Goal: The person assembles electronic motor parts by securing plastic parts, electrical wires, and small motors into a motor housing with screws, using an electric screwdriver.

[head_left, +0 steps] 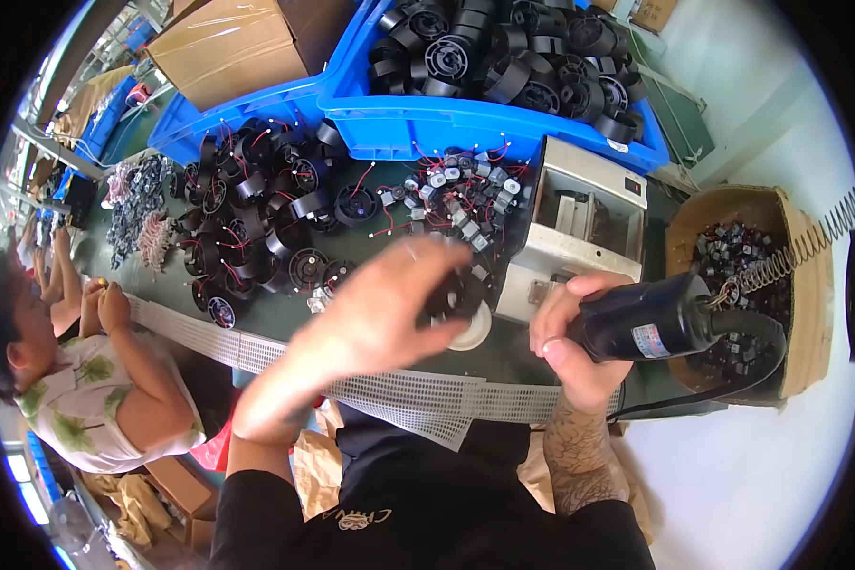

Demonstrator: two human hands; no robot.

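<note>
Both hands are full: the left hand [389, 302] clasps a black round housing [456, 294]; to its right, the right hand [578, 361] grips a black electric screwdriver [648, 318], long axis sideways.

Place: a factory assembly workshop, shown by bulk parts and shared bench work
Bench: a long dark-green worktop [518, 351], edged with perforated pale metal strips [404, 394]
Crates: large bright-blue plastic bins [465, 120], one piled with black round plastic housings [446, 59]
Loose stock: heaps of small silver motors with red wires [470, 190]
Carton: an open brown cardboard box [809, 323], filled with more small metallic parts [731, 252]
Equipment: a cream metal bench machine [570, 266]; a black cylindrical tool [651, 318] on a coiled cable [812, 247]
Workers: a person in a leaf-print shirt [104, 389] seated along the bench, others beyond
</note>
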